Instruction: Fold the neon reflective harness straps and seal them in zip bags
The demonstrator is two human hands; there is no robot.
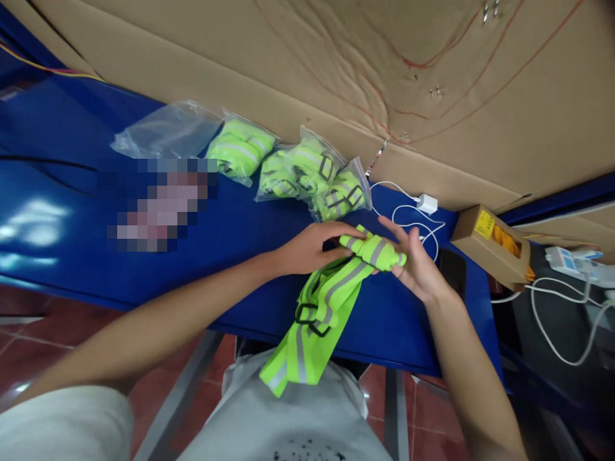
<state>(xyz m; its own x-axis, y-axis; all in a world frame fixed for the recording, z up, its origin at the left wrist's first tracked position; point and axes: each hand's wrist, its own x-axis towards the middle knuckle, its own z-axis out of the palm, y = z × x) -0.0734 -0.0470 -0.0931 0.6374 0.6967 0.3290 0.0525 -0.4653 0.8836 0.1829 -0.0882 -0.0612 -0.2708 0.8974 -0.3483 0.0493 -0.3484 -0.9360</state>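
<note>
A fluorescent yellow-green reflective strap [343, 288] with grey stripes is partly rolled into a bundle above the table's front edge. My left hand [317, 248] is closed on the left side of the roll, with its fingertips partly hidden. At the roll's other end is my right hand [419, 266], its upper fingers stretched out and apart, the lower ones touching or close beside the roll. The loose lengths of strap hang down toward my lap, with black buckles [310, 315] on them.
Several clear bags [240, 148] of similar straps lie along the cardboard wall, beside an empty-looking plastic bag [168, 131]. To the right are a white charger [426, 203] with its cable, a dark phone-like object [452, 272] and a cardboard box [490, 246]. A pixelated patch covers something at left.
</note>
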